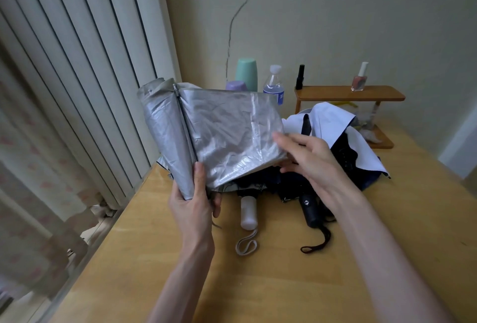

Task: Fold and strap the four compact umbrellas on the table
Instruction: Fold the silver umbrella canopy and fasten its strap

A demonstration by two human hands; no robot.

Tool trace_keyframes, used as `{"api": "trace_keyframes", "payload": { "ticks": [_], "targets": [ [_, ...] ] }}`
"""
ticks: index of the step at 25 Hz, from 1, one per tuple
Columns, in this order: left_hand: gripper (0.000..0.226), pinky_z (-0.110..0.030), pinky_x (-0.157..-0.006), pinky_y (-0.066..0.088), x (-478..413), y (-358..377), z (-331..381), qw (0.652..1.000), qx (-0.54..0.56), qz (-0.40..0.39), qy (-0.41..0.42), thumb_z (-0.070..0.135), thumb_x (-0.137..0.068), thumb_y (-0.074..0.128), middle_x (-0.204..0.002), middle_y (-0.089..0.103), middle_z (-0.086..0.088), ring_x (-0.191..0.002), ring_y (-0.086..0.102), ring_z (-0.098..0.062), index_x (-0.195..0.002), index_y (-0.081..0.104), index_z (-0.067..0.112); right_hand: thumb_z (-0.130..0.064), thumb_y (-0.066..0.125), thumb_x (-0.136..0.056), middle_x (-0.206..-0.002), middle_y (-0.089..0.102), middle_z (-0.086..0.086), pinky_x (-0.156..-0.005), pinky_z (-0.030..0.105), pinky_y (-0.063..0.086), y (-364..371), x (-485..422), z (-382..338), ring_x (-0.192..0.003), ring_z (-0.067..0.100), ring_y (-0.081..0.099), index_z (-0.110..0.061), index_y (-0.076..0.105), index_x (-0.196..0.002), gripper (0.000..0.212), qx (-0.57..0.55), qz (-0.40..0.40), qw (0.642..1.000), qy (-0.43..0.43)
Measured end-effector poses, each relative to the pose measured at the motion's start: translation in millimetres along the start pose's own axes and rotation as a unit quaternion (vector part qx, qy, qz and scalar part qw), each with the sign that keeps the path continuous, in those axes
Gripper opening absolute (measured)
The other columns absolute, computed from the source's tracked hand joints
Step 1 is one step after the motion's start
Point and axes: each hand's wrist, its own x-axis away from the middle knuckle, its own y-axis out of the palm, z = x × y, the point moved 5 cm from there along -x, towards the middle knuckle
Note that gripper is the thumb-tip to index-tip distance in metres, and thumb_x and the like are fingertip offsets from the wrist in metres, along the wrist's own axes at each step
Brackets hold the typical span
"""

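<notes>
Our left hand point(192, 202) is held above the table point(144, 258), fingers wrapped round the narrow lower end of the silver umbrella point(227, 136). Our right hand point(309, 157) pinches the edge of one spread panel. The fabric is crinkled, shiny, foil-like. The umbrella's long axis stands nearly upright over the table's far left, wide end up.

Dim, soft daylight, probably from the left; sheen on silver umbrella point(227, 131); warped, blurry edges.
</notes>
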Motion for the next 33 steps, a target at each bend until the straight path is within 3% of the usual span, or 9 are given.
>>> {"api": "trace_keyframes", "payload": {
  "ticks": [3,5,10,15,17,20,23,27,33],
  "targets": [
    [0.025,-0.026,-0.038,0.033,-1,-2,3,1.000,0.010,0.010,-0.001,0.037,-0.102,0.068,-0.065,0.049,0.004,-0.046,0.047,-0.014,-0.092,0.056,0.018,-0.022,0.085,-0.080,-0.089,0.080,0.014,-0.070,0.024,0.060,-14,-2,2,-0.072,0.019,0.072,-0.006,0.078,-0.105,0.031,-0.006,0.009,0.999,-0.030],
    [0.024,-0.025,-0.038,0.034,0,-2,5,1.000,0.012,0.011,0.002,0.036,-0.102,0.067,-0.063,0.050,0.006,-0.046,0.047,-0.012,-0.092,0.056,0.018,-0.016,0.084,-0.081,-0.086,0.078,0.015,-0.073,0.026,0.062,-15,-5,2,-0.068,0.016,0.070,-0.004,0.078,-0.105,0.028,-0.007,0.021,0.998,-0.054],
    [0.025,-0.026,-0.039,0.033,-1,-3,6,1.000,0.011,0.019,0.007,0.037,-0.102,0.067,-0.062,0.050,0.009,-0.047,0.045,-0.014,-0.090,0.054,0.019,-0.017,0.073,-0.096,-0.096,0.080,0.013,-0.076,0.025,0.061,-8,-3,8,-0.080,0.018,0.074,-0.004,0.077,-0.114,0.022,-0.011,-0.030,0.999,-0.028],
    [0.026,-0.026,-0.040,0.034,-3,-5,7,1.000,0.013,0.020,0.007,0.039,-0.102,0.067,-0.066,0.054,0.008,-0.048,0.047,-0.014,-0.091,0.056,0.018,-0.012,0.082,-0.088,-0.087,0.079,0.012,-0.079,0.028,0.062,-10,0,5,-0.081,0.021,0.073,-0.006,0.079,-0.103,0.016,0.037,-0.028,0.999,-0.018],
    [0.025,-0.026,-0.041,0.034,-3,-5,7,1.000,0.016,0.016,0.005,0.040,-0.102,0.067,-0.066,0.054,0.008,-0.048,0.047,-0.015,-0.092,0.056,0.019,-0.024,0.079,-0.091,-0.092,0.079,0.008,-0.084,0.030,0.060,-9,3,2,-0.089,0.021,0.073,-0.010,0.081,-0.103,0.018,0.021,-0.045,0.999,-0.012],
    [0.027,-0.026,-0.039,0.033,-1,-1,3,1.000,0.008,-0.005,0.001,0.040,-0.100,0.068,-0.064,0.051,0.005,-0.047,0.045,-0.017,-0.090,0.056,0.017,-0.045,0.065,-0.099,-0.114,0.080,0.005,-0.097,0.035,0.059,3,11,-5,-0.111,0.019,0.074,-0.013,0.079,-0.113,0.038,-0.022,-0.079,0.997,0.007],
    [0.030,-0.026,-0.038,0.030,1,6,-1,0.999,-0.005,-0.042,-0.003,0.039,-0.097,0.070,-0.065,0.048,0.001,-0.045,0.042,-0.019,-0.091,0.055,0.014,-0.049,0.069,-0.096,-0.114,0.080,0.000,-0.103,0.035,0.055,11,9,-4,-0.111,0.014,0.075,-0.015,0.076,-0.117,0.041,-0.060,-0.021,0.998,0.021],
    [0.027,-0.026,-0.038,0.027,2,10,-1,0.997,-0.023,-0.067,0.004,0.034,-0.098,0.071,-0.067,0.042,-0.007,-0.044,0.038,-0.021,-0.088,0.054,0.014,-0.036,0.081,-0.091,-0.107,0.081,0.000,-0.095,0.035,0.060,7,5,0,-0.104,0.017,0.077,-0.014,0.077,-0.114,0.032,-0.095,0.068,0.993,0.014],
    [0.027,-0.027,-0.038,0.033,-3,4,-3,0.999,-0.036,-0.017,0.008,0.033,-0.098,0.073,-0.058,0.045,0.003,-0.045,0.042,-0.018,-0.092,0.058,0.012,-0.022,0.072,-0.098,-0.108,0.081,0.009,-0.095,0.032,0.060,-2,1,-11,-0.106,0.020,0.076,-0.007,0.078,-0.107,0.019,-0.139,0.089,0.983,-0.076]
  ]
}}
